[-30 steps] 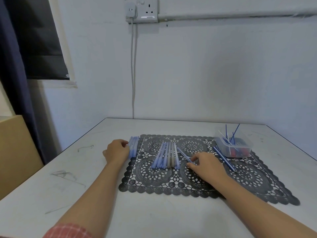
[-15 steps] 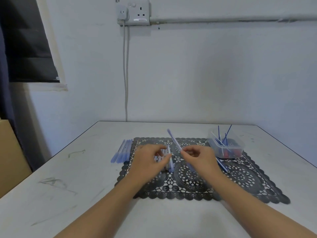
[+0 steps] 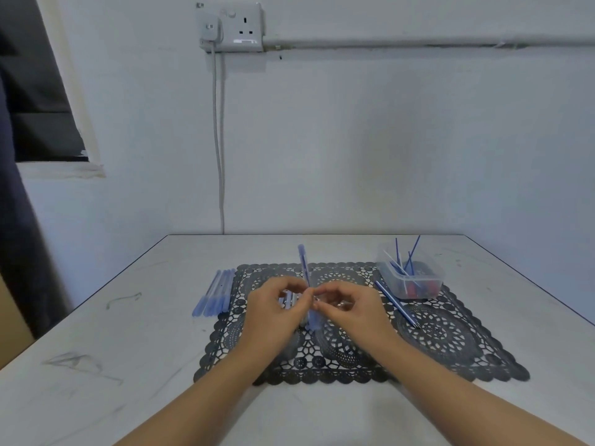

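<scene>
Both hands meet over the middle of a black lace placemat (image 3: 450,342) on the white counter (image 3: 128,365). Between them stands a blue pen (image 3: 302,265), nearly upright, its top leaning slightly left and away from the person. The left hand (image 3: 277,313) has its grip closed on the pen's lower barrel, thumb and fingers curled round it. The right hand (image 3: 351,310) pinches the same barrel just beside the left fingertips, forefinger and thumb together, the other fingers arched loosely above.

Partly hidden under the hands, a few more pens (image 3: 288,300) lie on the mat. A row of blue pens (image 3: 215,292) lies side by side on the counter, just off the mat's left edge. At the mat's far right corner sits a clear plastic tub (image 3: 415,281) with thin refills sticking out, and one blue refill (image 3: 396,304) lies slanted on the mat just beside it.
</scene>
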Tool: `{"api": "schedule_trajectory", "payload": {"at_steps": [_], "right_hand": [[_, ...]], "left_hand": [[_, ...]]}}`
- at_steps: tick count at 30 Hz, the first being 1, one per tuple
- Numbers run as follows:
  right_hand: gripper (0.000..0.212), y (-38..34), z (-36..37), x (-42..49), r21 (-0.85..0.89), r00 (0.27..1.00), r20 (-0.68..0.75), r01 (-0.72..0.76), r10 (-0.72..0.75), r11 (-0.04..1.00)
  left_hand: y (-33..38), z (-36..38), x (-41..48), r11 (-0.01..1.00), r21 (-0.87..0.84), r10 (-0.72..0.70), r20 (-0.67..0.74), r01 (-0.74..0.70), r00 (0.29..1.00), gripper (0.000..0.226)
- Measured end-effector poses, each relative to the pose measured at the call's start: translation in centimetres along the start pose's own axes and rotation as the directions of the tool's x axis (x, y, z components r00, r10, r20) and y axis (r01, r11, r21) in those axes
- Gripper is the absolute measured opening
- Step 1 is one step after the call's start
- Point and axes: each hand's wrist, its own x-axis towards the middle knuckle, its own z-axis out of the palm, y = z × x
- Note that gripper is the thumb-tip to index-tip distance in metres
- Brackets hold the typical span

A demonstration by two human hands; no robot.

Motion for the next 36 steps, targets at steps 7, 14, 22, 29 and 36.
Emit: {"api": "schedule_trajectory", "payload": {"at_steps": [7,14,22,29,36], "right_hand": [[0.035,0.2,-0.8,0.3,-0.088,0.970,-0.202,0.122,-0.138,0.989],[0.044,1.4,-1.7,0.8,-0.619,0.887,-0.052,0.332,-0.459,0.712],[0.031,2.1,-1.6,1.2,-0.685,0.871,0.022,0.371,-0.491,0.627],[0.031,2.3,-1.8,1.4,-0.628,0.874,0.028,0.393,-0.485,0.672],[0.029,2.3,-2.4,1.2,-0.591,0.851,-0.004,0.421,-0.524,0.688]], "left_hand": [[-0.3,-0.3,0.1,0.968,0.136,0.204,0.073,-0.212,0.976,0.014],[-2.0,-0.2,1.1,0.797,0.456,0.373,0.142,-0.395,0.917,0.036],[-2.4,-0.9,1.6,0.648,0.564,0.499,0.192,-0.511,0.845,0.037],[-2.5,-1.0,1.9,0.612,0.554,0.559,0.201,-0.564,0.805,0.034],[-2.5,-0.6,1.4,0.640,0.501,0.545,0.238,-0.583,0.804,0.047]]}}
